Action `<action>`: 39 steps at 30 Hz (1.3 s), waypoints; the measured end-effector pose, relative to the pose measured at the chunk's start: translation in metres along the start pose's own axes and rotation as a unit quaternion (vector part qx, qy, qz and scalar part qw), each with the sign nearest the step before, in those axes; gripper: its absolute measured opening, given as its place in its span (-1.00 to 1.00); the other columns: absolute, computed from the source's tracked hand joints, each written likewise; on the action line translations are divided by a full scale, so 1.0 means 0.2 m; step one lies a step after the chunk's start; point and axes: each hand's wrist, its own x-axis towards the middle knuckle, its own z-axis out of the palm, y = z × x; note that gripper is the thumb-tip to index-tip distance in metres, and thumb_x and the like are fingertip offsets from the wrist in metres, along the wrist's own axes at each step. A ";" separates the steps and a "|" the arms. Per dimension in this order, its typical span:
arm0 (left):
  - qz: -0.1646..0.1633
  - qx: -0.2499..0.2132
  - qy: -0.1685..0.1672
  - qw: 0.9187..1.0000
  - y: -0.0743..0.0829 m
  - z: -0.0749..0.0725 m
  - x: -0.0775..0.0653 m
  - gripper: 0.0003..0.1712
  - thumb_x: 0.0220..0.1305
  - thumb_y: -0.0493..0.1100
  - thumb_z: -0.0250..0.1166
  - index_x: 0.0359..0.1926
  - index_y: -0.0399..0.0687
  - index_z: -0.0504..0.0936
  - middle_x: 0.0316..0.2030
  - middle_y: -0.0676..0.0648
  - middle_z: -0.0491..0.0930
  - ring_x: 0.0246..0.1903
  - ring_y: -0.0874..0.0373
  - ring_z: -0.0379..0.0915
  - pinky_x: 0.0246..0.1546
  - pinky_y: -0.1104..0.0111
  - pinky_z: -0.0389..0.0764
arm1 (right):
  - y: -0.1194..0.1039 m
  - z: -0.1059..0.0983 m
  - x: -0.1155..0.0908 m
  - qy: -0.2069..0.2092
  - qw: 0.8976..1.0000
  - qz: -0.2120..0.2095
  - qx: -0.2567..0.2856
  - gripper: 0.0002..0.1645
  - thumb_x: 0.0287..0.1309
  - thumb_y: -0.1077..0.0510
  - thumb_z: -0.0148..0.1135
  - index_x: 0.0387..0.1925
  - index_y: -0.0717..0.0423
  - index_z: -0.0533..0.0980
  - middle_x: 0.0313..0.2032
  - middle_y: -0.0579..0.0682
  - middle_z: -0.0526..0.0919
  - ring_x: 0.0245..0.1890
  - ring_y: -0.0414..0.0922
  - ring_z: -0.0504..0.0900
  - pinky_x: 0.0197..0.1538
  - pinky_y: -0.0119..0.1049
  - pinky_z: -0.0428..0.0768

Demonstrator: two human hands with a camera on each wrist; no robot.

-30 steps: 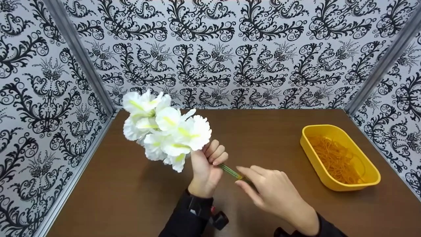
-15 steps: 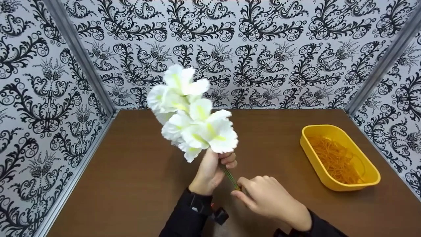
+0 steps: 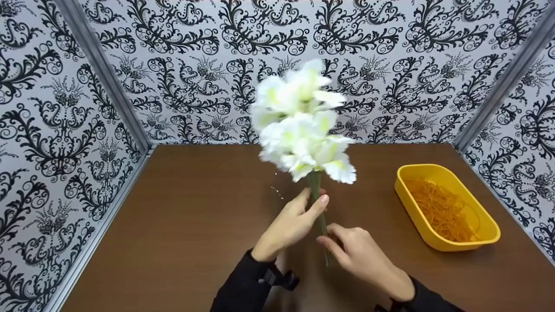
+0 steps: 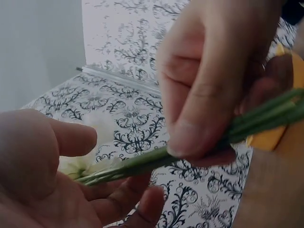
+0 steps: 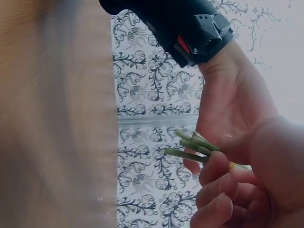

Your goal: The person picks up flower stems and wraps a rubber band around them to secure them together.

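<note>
A bunch of white artificial flowers [image 3: 299, 125] with yellow-green centres stands nearly upright above the table, slightly blurred. Its green stems [image 3: 315, 190] run down between both hands. My right hand [image 3: 362, 255] pinches them low between thumb and fingers. Higher up, my left hand [image 3: 286, 227] is loosely about the stems; in the left wrist view its thumb is apart from them and its fingers lie beneath. Cut stem ends [image 5: 187, 154] stick out past my right fingers in the right wrist view. A small yellow-orange band [image 5: 232, 165] shows there, partly hidden by the fingers.
A yellow plastic tray [image 3: 455, 247] with a tangle of thin orange rubber bands [image 3: 442, 212] sits at the right on the brown table [image 3: 190, 225]. Black-and-white patterned walls [image 3: 277, 39] enclose the back and sides.
The flowers have swung from tilted left to nearly upright and moved right. My left hand has loosened from a curled grip and turned over; my right hand still pinches the lower stems.
</note>
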 end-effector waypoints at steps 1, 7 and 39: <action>0.009 0.035 0.002 0.999 0.00 0.01 0.00 -0.59 0.58 0.10 0.05 0.18 -0.05 0.55 -0.12 -0.02 0.64 -0.05 0.12 0.56 0.05 0.16 0.53 | 0.01 0.00 0.00 0.005 1.000 0.005 0.002 -0.75 0.30 0.17 0.37 -0.44 -0.08 0.47 -0.63 -0.38 0.31 -0.67 -0.49 0.21 -0.61 -0.64 0.20; 0.035 0.197 0.018 0.980 -0.07 0.05 0.02 -0.76 0.57 0.00 0.10 -0.05 0.02 0.64 -0.28 0.16 0.58 -0.15 0.19 0.52 -0.03 0.11 0.25 | 0.05 0.01 -0.04 -0.001 0.999 0.030 -0.037 -0.65 0.28 0.10 0.39 -0.51 -0.13 0.40 -0.68 -0.41 0.25 -0.70 -0.51 0.17 -0.61 -0.63 0.10; -0.016 0.158 0.011 0.987 -0.56 0.27 0.15 -0.79 0.46 -0.21 0.23 -0.33 -0.20 0.68 -0.54 0.11 0.47 -0.54 0.28 0.32 -0.44 0.42 0.42 | 0.21 0.20 -0.17 -0.199 0.955 0.152 -0.158 -0.60 0.48 0.00 0.10 -0.50 0.06 0.38 -0.72 -0.08 0.24 -0.75 0.02 0.37 -0.67 -0.14 0.33</action>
